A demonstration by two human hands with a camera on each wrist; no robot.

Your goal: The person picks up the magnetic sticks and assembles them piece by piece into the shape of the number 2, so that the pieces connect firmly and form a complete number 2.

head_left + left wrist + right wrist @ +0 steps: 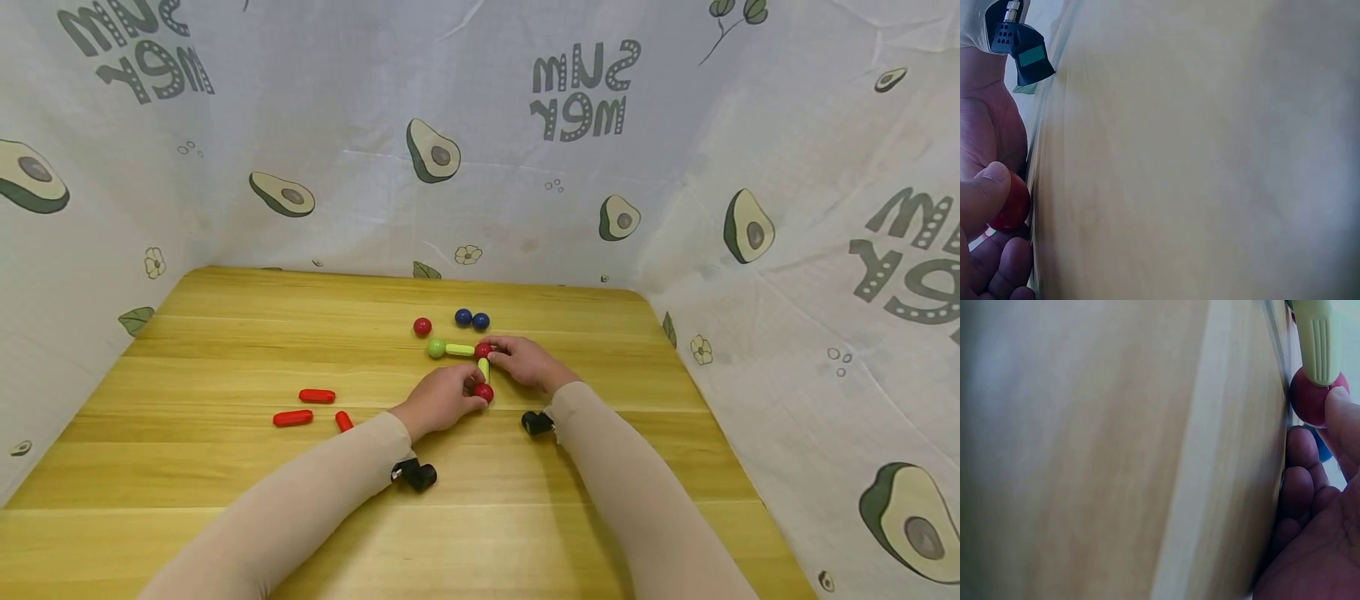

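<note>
My left hand [442, 398] pinches a red ball [483, 392] between thumb and fingers; the left wrist view shows the thumb pressed on that ball [1015, 207]. Just beyond it, my right hand [527, 364] pinches a second red ball [483, 350]. A short yellow-green stick [483, 367] spans the two red balls. Another yellow-green stick [460, 350] runs left from the right hand's ball to a light green ball [437, 348]. In the right wrist view, a grooved stick [1319, 344] meets the red ball [1309, 400] beside the thumb.
Behind the joined pieces lie a loose red ball [422, 327] and two blue balls [463, 317]. To the left, three red sticks [317, 396] rest on the wooden table [480, 533], one partly behind the left forearm. A printed white curtain [510, 208] surrounds the table's back and sides.
</note>
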